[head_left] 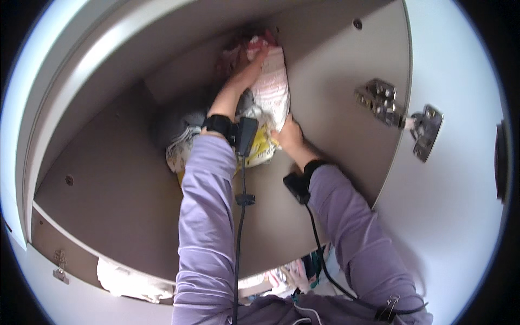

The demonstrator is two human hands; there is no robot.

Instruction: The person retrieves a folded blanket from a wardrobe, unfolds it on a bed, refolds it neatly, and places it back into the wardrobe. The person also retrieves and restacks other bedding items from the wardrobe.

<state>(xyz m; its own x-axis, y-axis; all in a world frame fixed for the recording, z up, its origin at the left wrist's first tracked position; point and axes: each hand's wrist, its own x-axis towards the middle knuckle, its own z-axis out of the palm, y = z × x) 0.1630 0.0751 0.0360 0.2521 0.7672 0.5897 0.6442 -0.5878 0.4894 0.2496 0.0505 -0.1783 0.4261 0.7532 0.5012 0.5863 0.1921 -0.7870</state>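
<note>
A folded cloth point(273, 89), white with pale pink stripes, stands on edge against the right wall inside a cupboard. My left hand point(255, 66) lies along its upper left side, fingers stretched out on the fabric near a dark red and pink cloth point(230, 59). Lower down, my right hand point(290, 135) grips the bottom end of the striped cloth, thumb up along its edge; some of its fingers are hidden. Beneath and left of my hands sit a yellow and white printed bundle point(262, 150) and a dark grey bundle point(179, 120).
The cupboard's floor panel point(124, 200) spreads out below the bundles. On the right, a white door point(460, 216) stands swung out on a metal hinge point(379, 97). Under the panel, a lower compartment holds white fabric point(130, 279) and colourful clothes point(287, 275). Cables hang from both wrists.
</note>
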